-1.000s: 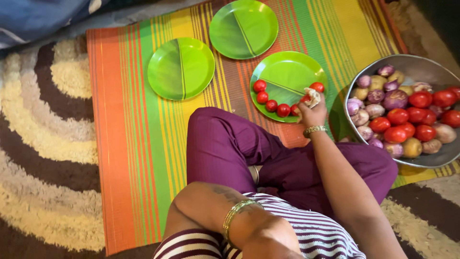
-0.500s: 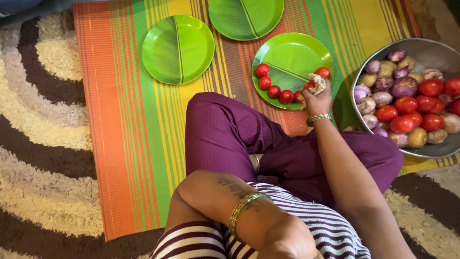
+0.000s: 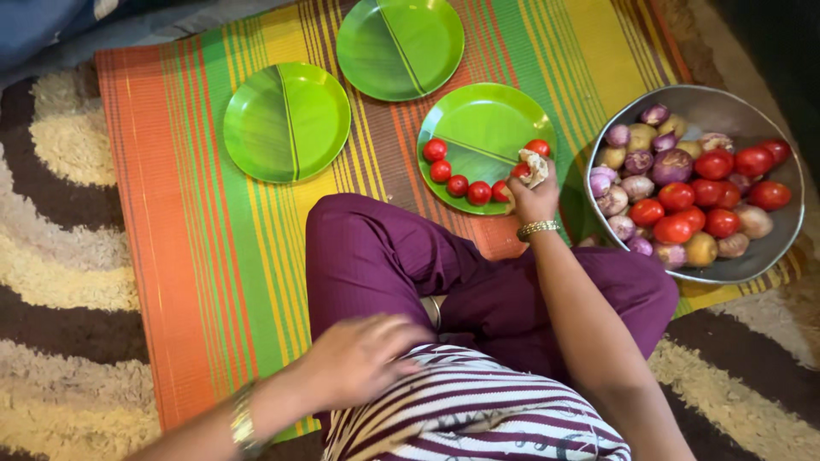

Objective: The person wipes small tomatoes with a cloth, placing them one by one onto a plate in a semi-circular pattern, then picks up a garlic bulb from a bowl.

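Tomatoes (image 3: 461, 175) are lined up along the near rim of the green plate (image 3: 487, 128) closest to the steel bowl (image 3: 735, 111), six of them in a loose curve. Right hand (image 3: 534, 192) sits at the plate's right edge, fingers curled closed round a pale, knobbly lump (image 3: 534, 165), can't tell for sure what it is, maybe ginger or a garlic head. Left hand (image 3: 363, 358) is back on the lap, resting loosely spread on the striped top (image 3: 478, 410), holding nothing.

Two more green plates (image 3: 286, 119) sit on the striped mat (image 3: 171, 213), both bare. The bowl has tomatoes, small purple onions (image 3: 672, 165) and pale potatoes (image 3: 700, 249) all mixed up.

If I were doing this bit: set the lump down on open plate surface, not on top of the tomato row, since round ones roll as soon as they're nudged. Lower it till it touches before letting go, don't drop it. That hand is right by the last tomato at the rim, so I'd ease the fingers open slowly and lift straight up. Wrist near the bowl edge too, worth watching.
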